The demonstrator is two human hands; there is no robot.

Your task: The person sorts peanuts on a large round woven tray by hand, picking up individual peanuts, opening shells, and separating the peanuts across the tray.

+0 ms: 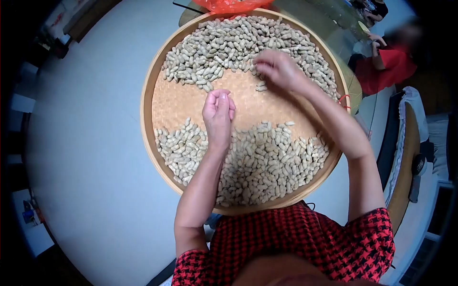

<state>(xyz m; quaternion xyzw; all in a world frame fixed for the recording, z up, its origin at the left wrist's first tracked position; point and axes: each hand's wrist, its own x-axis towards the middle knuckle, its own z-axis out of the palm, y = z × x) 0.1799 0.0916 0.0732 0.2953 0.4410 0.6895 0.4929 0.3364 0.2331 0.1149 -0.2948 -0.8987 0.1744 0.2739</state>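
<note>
A large round woven tray (186,102) with a wooden rim holds unshelled peanuts in two groups. One heap of peanuts (229,40) fills the far part; another spread of peanuts (260,164) covers the near part, with bare weave between them. My left hand (219,114) is over the middle of the tray, its fingers curled closed; what they hold, if anything, is hidden. At the near edge of the far heap is my right hand (279,69), its fingers bent and slightly blurred. A few loose peanuts (261,87) lie just below it.
A red plastic bag (231,5) touches the tray's far rim. At the upper right, a person in a red top (389,69) sits beside a glass table (312,16), near another person (377,9). A bench (403,157) stands at the right.
</note>
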